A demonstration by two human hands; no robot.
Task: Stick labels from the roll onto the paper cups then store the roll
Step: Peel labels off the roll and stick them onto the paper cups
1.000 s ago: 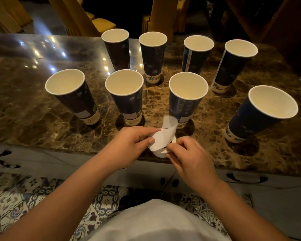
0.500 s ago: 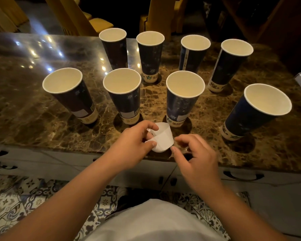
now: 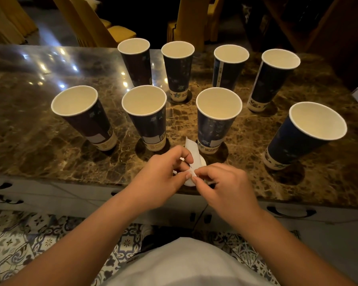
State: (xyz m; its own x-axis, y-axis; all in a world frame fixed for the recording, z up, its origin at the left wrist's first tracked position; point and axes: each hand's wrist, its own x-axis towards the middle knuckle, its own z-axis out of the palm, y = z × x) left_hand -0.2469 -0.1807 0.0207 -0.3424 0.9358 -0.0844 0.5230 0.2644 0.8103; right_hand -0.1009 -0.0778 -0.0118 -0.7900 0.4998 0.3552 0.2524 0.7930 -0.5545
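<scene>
Eight paper cups, upright in two rows across the worktop, mouths open, sides reachable for labelling. Label roll, lower centre: left hand pinches it steady, right hand pinches a label edge, apparently peeling.

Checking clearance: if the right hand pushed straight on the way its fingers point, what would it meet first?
The right hand points left toward the left hand; its fingertips already meet the label roll pinched between both hands, then the left hand's fingers. Depth unclear.
</scene>
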